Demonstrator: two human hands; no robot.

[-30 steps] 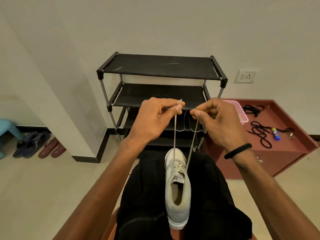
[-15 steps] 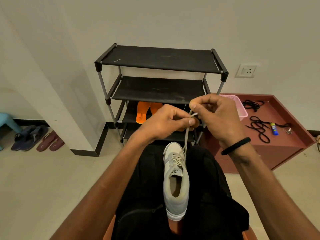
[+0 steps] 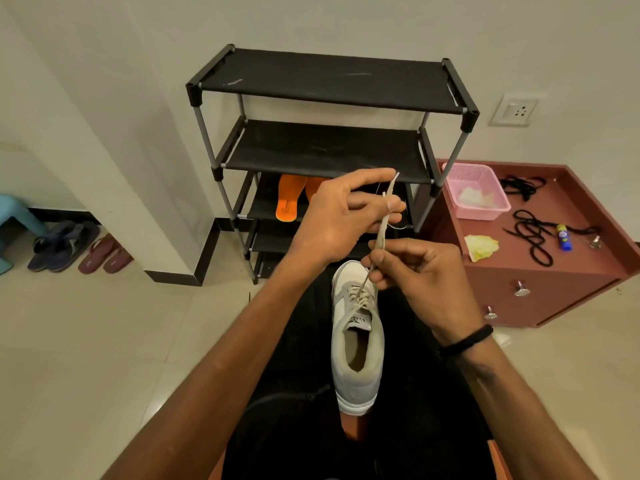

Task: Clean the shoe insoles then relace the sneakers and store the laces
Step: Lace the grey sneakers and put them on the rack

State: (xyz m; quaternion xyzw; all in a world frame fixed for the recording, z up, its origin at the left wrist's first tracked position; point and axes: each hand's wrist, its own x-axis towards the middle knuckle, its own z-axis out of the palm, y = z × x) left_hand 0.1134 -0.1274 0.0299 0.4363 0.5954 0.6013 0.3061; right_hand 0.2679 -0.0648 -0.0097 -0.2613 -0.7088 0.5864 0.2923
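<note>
The lace (image 3: 383,227) is pinched low down by the right hand (image 3: 420,277), between thumb and curled forefinger, just above the toe of the sneaker (image 3: 357,344). Higher up, both free ends appear to be gathered together by the left hand (image 3: 341,218), thumb pressed against the middle fingers while the forefinger is stretched out straight (whether one strand or two is trapped there cannot be settled at this sharpness). From the right-hand pinch a single thin run of lace is drawn taut down to the top eyelets.

The lace is judged to be flat, soft and very light: it will bend wherever it is not kept under tension, and it is best gripped close to the stiff tips when it has to be threaded. The weave looks dry and matt, so little slipping is expected between fingertips.

The sneaker lies on the lap, toe pointing away from the person, heel nearest the body. It is probably light, with a firm sole and a yielding upper, so it can be steadied by the knees alone.

Beyond the sneaker's toe stands a black shoe rack (image 3: 332,147), with orange insoles (image 3: 290,197) on a lower shelf. To the right of the sneaker, on a reddish cabinet (image 3: 540,282), black laces (image 3: 531,233) lie near a pink basket (image 3: 476,190).
</note>
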